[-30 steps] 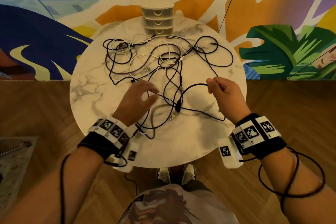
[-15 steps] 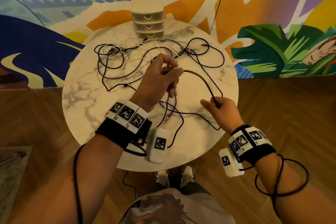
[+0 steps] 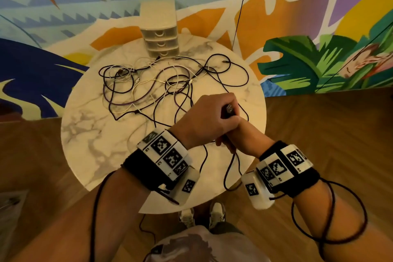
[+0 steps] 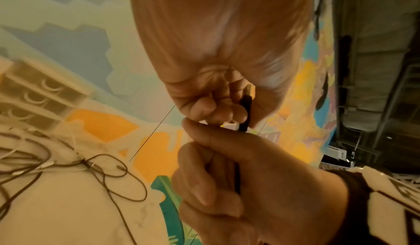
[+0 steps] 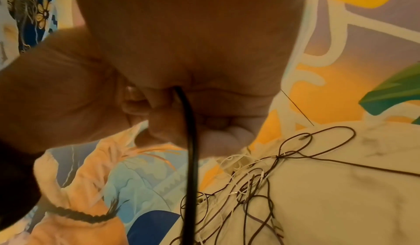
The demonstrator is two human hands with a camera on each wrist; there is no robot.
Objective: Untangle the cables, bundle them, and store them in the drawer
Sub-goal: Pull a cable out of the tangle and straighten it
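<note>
Both hands meet over the right front of the round marble table (image 3: 89,134). My left hand (image 3: 221,112) has its fingers curled round the plug end (image 3: 229,109) of a black cable, also seen as the plug (image 4: 245,108) in the left wrist view. Directly under it my right hand (image 3: 227,142) grips the same black cable (image 3: 230,168), which hangs in a loop over the table edge. In the right wrist view the cable (image 5: 191,159) runs down out of the right fist (image 5: 193,108). The tangle of black, white and purple cables (image 3: 148,87) lies beyond.
A small beige three-drawer unit (image 3: 160,36) stands at the table's far edge, all drawers closed. A painted mural wall is behind it. Wooden floor surrounds the table, and my shoes (image 3: 202,215) show below the near edge.
My left hand has risen from the tangle and swung right with the black cable's plug. The right hand slid along the cable and now sits just under the left.
</note>
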